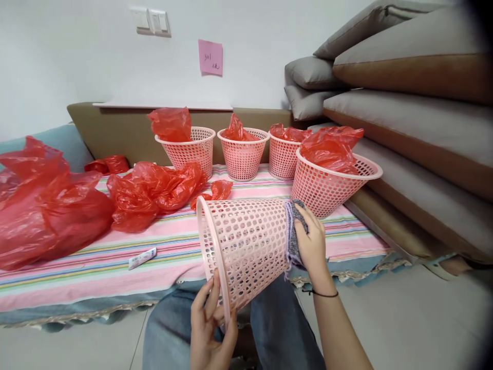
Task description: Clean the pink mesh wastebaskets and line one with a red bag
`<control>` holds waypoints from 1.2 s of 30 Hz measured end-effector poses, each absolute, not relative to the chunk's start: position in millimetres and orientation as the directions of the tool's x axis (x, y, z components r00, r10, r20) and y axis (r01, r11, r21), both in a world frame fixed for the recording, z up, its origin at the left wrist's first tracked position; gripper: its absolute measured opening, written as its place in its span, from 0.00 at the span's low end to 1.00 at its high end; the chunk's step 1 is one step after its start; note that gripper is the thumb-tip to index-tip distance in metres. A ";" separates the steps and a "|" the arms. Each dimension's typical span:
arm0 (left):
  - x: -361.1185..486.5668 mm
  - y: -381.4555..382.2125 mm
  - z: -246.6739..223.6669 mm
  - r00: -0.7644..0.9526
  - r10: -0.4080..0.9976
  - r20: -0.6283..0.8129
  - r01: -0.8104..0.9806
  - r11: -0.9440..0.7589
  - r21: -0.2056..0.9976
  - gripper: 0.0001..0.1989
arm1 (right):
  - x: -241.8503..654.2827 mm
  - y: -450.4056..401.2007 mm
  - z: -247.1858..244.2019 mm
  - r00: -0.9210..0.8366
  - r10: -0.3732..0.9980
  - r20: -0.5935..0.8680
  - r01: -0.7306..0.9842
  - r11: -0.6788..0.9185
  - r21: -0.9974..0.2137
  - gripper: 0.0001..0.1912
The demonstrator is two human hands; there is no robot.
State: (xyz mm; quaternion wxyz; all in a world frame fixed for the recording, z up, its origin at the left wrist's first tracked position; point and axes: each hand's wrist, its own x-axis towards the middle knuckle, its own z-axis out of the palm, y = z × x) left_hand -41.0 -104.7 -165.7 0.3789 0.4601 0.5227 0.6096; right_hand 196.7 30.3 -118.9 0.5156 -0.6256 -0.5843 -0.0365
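A pink perforated plastic basket (250, 241) lies on its side above my knees, its open rim facing left and its base facing right. My left hand (213, 321) grips the lower part of the rim, with the fingers inside and outside it. My right hand (310, 236) holds a folded grey and purple cloth (293, 234) against the basket's base. Just behind the cloth stands another pink basket (323, 190), tilted, with a red plastic bag (333, 149) in it.
Three more pink baskets (241, 156) with red bags line the back. Red bags (50, 205) lie on the striped cloth (169, 272) at left, near a small white tube (142, 258). Grey and brown cushions (416, 123) are stacked at right.
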 end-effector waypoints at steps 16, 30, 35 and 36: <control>-34.1 -95.5 -153.2 -0.321 0.925 0.202 0.083 -0.184 0.979 0.32 | 174.7 33.7 -110.4 0.271 0.721 0.638 0.779 0.225 -0.585 0.23; -36.3 -98.7 -149.0 -0.115 0.984 0.137 0.163 -0.118 0.980 0.23 | 83.3 -47.2 -66.8 -0.061 0.756 0.652 0.683 0.508 -0.525 0.26; -37.8 -87.1 -130.1 0.089 0.996 0.017 -0.095 -0.009 0.995 0.34 | 83.3 -43.9 -71.8 -0.067 0.731 0.679 0.691 0.525 -0.497 0.26; -36.7 -83.7 -127.3 0.129 0.992 -0.001 -0.180 0.024 0.983 0.35 | 84.1 -41.5 -73.1 -0.060 0.728 0.683 0.690 0.524 -0.499 0.26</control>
